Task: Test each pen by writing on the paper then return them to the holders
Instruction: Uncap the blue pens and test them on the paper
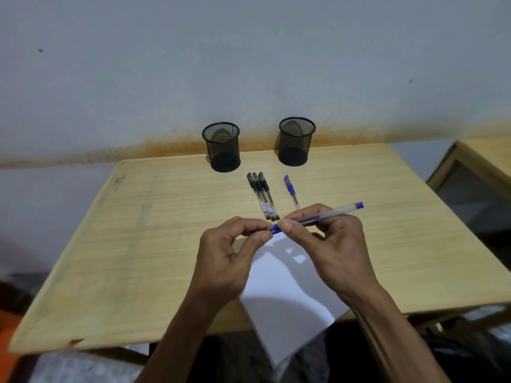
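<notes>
My right hand (329, 244) pinches the clear barrel of a blue pen (326, 215) held level above the white paper (287, 294). My left hand (232, 252) pinches the pen's blue cap end (265, 230); whether the cap is on or off I cannot tell. Three black pens (262, 196) lie side by side on the wooden table (138, 230). A second blue pen (291, 190) lies to their right. Two black mesh holders stand at the back: the left holder (221, 146) and the right holder (296, 140), both with no pens in them.
The paper hangs over the table's front edge. A wall runs right behind the holders. A second wooden table (481, 161) stands at the right, with a gap between the two.
</notes>
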### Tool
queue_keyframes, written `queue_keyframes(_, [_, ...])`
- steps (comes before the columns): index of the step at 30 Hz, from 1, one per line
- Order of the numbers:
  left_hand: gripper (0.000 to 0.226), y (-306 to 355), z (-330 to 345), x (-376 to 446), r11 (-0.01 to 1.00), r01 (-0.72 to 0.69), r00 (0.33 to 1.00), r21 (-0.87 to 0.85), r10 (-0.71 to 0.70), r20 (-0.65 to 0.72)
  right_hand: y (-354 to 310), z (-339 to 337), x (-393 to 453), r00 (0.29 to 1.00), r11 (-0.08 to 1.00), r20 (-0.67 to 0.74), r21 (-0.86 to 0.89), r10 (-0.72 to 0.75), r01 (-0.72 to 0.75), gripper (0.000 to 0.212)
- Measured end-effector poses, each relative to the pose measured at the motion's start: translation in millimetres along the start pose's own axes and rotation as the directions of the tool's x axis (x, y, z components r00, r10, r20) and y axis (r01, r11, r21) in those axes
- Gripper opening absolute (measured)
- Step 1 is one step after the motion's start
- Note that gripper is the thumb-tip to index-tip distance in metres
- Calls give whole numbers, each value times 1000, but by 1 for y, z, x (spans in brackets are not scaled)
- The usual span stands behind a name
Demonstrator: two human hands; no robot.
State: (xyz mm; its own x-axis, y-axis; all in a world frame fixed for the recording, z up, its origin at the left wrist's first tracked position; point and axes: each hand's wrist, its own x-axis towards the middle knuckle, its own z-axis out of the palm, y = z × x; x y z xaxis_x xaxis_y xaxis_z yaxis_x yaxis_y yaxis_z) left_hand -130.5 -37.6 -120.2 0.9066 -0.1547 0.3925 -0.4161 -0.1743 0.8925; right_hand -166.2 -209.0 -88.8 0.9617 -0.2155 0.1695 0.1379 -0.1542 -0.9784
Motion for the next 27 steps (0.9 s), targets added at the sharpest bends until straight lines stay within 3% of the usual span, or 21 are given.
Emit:
queue_keyframes(7, [11,4,-6,8,999,10,993,39,-15,119,4,-5,-1,1000,997,17,74,8,-9,9])
queue_keyframes(11, [15,10,-12,15,995,102,988,10,-103,118,1,-28,6,999,970,-47,241,18,-6,23])
queue_keyframes(13, [15,14,-14,18,988,144,987,-49,-141,74,0,-43,9,997,992,-68,117,-32,40,16])
queue_keyframes(15, [10,18,-11,22,983,157,987,-92,-153,50,3,-47,8,993,983,-36,-155,-109,102,12])
queue_keyframes(18, [10,25,-1,31,984,147,989,-102,-145,25,17,-35,6,952,855,12,-436,-307,281,11])
queue_keyframes(20, [10,29,6,37,986,143,990,-89,-142,21,27,-26,6,939,826,-3,-477,-343,300,11])
queue_keyframes(24, [17,25,14,46,984,167,986,-58,-168,-14,38,-18,13,959,840,-61,-500,-276,210,4])
queue_keyframes(27, [35,0,15,55,955,170,984,245,-150,-96,42,-17,26,971,856,-133,-506,-197,104,6])
